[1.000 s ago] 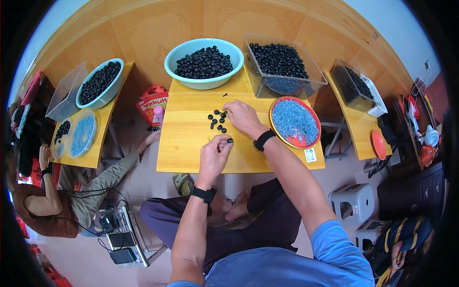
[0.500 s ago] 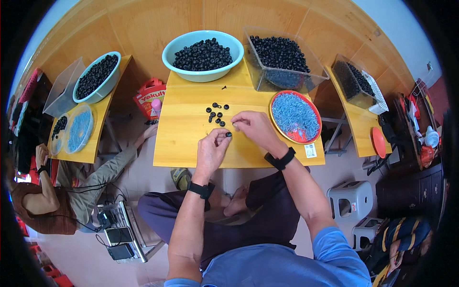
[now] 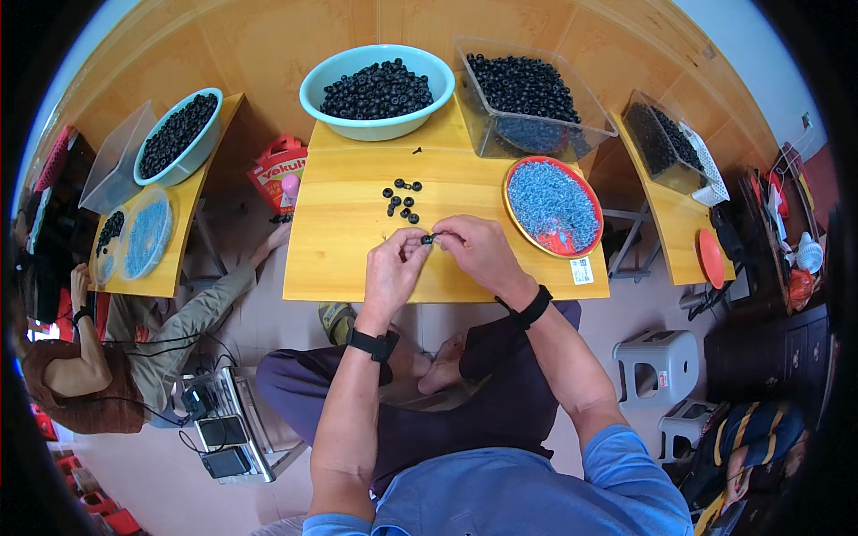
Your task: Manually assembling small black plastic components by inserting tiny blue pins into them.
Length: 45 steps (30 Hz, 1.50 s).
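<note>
My left hand (image 3: pixel 391 275) pinches a small black round piece (image 3: pixel 427 239) between thumb and fingertips, just above the near part of the table. My right hand (image 3: pixel 483 255) has its fingertips closed together against that same piece; whatever they grip is too small to make out. Several loose black round pieces (image 3: pixel 396 201) lie on the wood beyond my left hand. To the right of my right hand is a round red tray (image 3: pixel 556 242) filled with tiny blue-grey, pin-like parts (image 3: pixel 550 201).
A light-blue bowl (image 3: pixel 380 131) and a clear plastic bin (image 3: pixel 487 143), both full of black pieces, stand at the table's (image 3: pixel 331 259) far side. One tiny dark part (image 3: pixel 417 150) lies near the bowl. At left sits another person (image 3: pixel 80 375); a grey stool (image 3: pixel 657 366) stands at right.
My right hand has moved left and down to meet the black piece in my left hand. The whole view has shifted slightly.
</note>
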Each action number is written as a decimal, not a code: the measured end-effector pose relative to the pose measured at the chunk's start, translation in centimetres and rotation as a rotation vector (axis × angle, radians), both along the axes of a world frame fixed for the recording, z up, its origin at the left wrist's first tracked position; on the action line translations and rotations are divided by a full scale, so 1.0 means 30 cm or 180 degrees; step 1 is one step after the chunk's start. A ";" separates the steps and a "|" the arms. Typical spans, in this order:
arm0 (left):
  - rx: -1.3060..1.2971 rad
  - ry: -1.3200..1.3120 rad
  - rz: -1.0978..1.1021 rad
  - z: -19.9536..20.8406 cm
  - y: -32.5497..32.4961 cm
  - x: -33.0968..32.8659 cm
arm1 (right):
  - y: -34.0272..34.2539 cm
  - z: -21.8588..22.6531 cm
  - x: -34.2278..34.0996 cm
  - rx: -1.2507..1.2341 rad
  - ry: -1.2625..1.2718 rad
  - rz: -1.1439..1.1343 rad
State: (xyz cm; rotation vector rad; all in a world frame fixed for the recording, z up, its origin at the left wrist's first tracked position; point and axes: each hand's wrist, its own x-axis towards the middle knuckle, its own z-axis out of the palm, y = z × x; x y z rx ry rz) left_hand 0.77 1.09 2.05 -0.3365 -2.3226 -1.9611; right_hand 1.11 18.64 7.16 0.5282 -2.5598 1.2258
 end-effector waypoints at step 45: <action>-0.0392 -0.0242 -0.0374 0.021 -0.023 0.002 | 0.002 -0.008 -0.019 0.0848 0.0217 0.0276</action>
